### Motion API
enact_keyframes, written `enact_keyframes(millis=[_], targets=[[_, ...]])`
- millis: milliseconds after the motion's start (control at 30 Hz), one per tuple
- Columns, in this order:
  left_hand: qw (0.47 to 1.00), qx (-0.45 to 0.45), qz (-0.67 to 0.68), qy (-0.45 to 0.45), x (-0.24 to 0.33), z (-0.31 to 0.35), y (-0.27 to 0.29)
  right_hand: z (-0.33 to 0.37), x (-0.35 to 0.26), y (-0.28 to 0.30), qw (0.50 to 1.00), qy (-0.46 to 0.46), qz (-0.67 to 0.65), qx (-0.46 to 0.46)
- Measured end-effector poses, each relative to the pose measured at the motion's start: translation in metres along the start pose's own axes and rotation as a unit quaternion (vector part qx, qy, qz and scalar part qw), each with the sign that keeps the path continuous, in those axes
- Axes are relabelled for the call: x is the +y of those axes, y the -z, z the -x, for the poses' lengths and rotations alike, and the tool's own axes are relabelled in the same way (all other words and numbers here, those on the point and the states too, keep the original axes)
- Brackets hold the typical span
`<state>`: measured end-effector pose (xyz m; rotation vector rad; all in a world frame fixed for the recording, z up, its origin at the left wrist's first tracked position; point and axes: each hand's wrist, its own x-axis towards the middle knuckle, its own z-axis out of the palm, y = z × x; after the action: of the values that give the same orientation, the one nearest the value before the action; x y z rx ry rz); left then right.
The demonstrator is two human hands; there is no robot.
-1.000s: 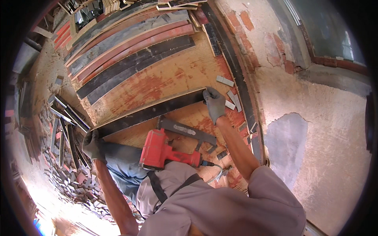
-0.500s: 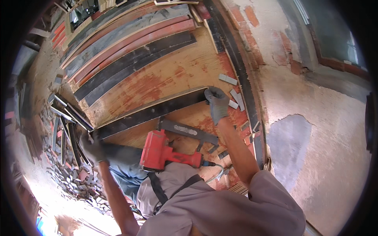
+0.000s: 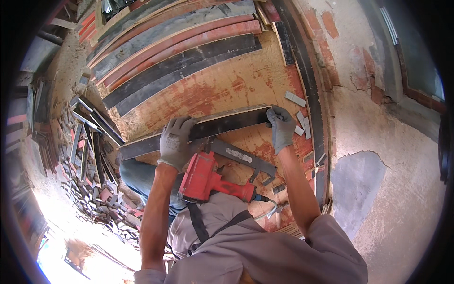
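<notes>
A long, narrow black board (image 3: pixel 229 123) with a pale plywood edge lies slantwise across the worktable in front of me. My right hand (image 3: pixel 282 127), in a grey glove, grips its right end, thumb on the near face. My gloved left hand (image 3: pixel 176 142) is closed over the board left of its middle, fingers over the far edge and partly hidden. On the near side, a red pneumatic nail gun (image 3: pixel 203 177) with a dark magazine (image 3: pixel 241 156) rests by my lap, touched by neither hand. An air hose (image 3: pixel 268 207) runs from its handle end.
Black and red board strips (image 3: pixel 184 61) lie stacked at the far side of the plywood table (image 3: pixel 227 75). Small grey blocks (image 3: pixel 295 98) sit near the dark right-hand edge rail (image 3: pixel 309 85). Offcuts (image 3: pixel 104 194) are heaped on the floor at left; a plastered wall (image 3: pixel 378 137) stands at right.
My left hand has moved from the board's left end rightward along it and now grips nearer the middle. My right hand still holds the right end. The whole view has shifted slightly.
</notes>
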<state>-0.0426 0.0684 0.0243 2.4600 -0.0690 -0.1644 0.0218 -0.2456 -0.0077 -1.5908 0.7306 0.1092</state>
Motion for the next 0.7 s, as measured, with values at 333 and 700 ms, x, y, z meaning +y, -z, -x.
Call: enact_keyframes(millis=[333,700], targets=[[1.0,0.006,0.017,-0.004,-0.001,-0.004,-0.001,-0.001,0.003,-0.001,1.0,-0.008,-0.028,0.0],[0.999,0.005,-0.007,0.052,0.014,-0.02,-0.006,0.003,0.002,0.002,1.0,0.001,-0.007,-0.018]])
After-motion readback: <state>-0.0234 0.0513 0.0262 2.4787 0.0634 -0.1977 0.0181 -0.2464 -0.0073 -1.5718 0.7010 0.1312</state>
